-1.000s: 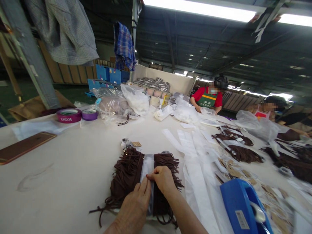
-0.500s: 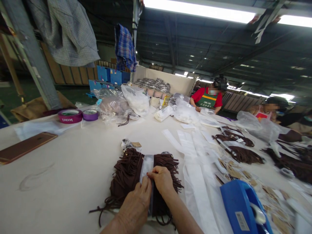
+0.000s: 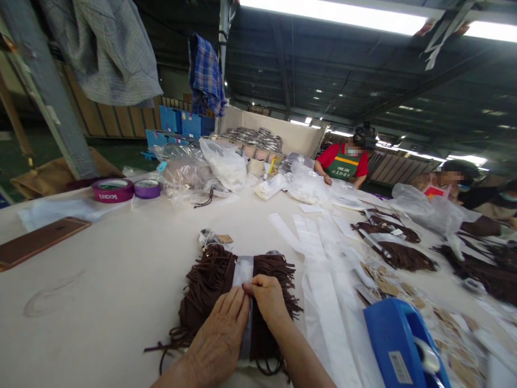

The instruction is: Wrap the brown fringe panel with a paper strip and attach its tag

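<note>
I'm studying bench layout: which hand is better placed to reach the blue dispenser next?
Probably the right hand: it is nearer the blue dispenser, on its side of the fringed bundle; the left hand lies farther away, on the pale strip.

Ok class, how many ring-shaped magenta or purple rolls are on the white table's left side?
2: the larger magenta roll, beyond the flat brown phone, and the smaller purple roll just right of it. Others may be hidden behind the clear plastic bags.
</note>
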`<move>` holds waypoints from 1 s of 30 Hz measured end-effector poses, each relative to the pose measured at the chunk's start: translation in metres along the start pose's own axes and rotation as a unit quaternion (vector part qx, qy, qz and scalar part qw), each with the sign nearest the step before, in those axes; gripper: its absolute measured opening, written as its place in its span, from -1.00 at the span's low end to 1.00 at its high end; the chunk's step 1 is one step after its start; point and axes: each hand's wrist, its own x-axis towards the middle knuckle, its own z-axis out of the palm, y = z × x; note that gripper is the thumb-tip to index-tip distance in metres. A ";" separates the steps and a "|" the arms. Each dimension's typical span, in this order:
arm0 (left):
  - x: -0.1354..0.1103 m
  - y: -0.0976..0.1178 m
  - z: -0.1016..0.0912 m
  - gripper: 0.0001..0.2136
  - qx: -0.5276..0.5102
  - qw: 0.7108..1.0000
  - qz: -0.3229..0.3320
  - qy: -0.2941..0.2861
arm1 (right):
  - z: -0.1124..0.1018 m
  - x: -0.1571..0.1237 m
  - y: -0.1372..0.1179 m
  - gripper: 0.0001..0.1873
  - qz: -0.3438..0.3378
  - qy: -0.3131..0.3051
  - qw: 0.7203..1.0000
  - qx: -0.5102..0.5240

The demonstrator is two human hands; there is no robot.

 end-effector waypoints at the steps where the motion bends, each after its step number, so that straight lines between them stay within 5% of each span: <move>1: 0.000 0.000 0.002 -0.42 -0.002 1.000 -0.003 0.005 | 0.001 0.001 0.000 -0.84 0.002 0.000 1.000 0.000; 8: -0.001 0.000 0.007 -0.40 -0.008 1.000 -0.017 -0.001 | 0.003 0.003 -0.003 -0.85 0.012 0.010 1.000 -0.010; 16: 0.005 0.001 -0.005 -0.36 -0.017 0.997 -0.023 -0.077 | -0.001 -0.004 -0.013 -0.94 -0.013 0.064 0.998 -0.008; 20: 0.007 0.001 -0.006 -0.36 -0.001 0.996 -0.023 -0.088 | -0.014 -0.023 -0.023 -0.77 -0.053 0.115 0.992 0.021; 23: 0.004 0.000 -0.001 -0.40 0.009 0.999 -0.021 -0.029 | -0.053 -0.052 -0.017 -0.82 -0.133 0.196 0.970 0.051; 26: -0.002 -0.006 0.012 -0.48 0.017 0.997 -0.008 0.070 | -0.117 -0.093 0.010 -0.81 -0.167 0.304 0.938 0.007; 30: -0.005 -0.021 0.054 -0.51 -0.056 0.983 0.019 0.176 | -0.200 -0.148 0.070 -0.68 0.016 0.416 0.906 -0.071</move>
